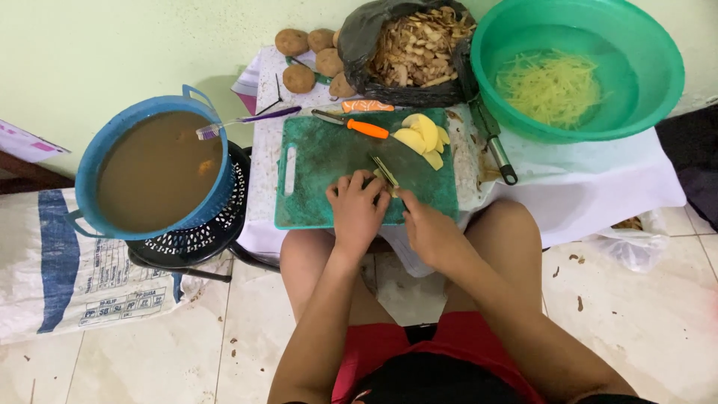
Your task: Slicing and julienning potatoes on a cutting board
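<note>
**Slicing potato on the green board**

The left hand (357,212) presses curled fingers (364,185) onto a potato piece (380,179) at the cutting board's (314,179) near edge. The right hand (428,228) grips a knife (384,170), its blade just right of those fingers.

cutting board (321,161): matt scuffed green plastic | basin (658,67): glossy plastic | floor (643,314): smooth tile

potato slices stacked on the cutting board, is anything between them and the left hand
Only the knife blade stands in that stretch: it angles up from the right hand across bare cutting board between the left hand and the potato slices. The orange-handled peeler lies off to the side.
</note>
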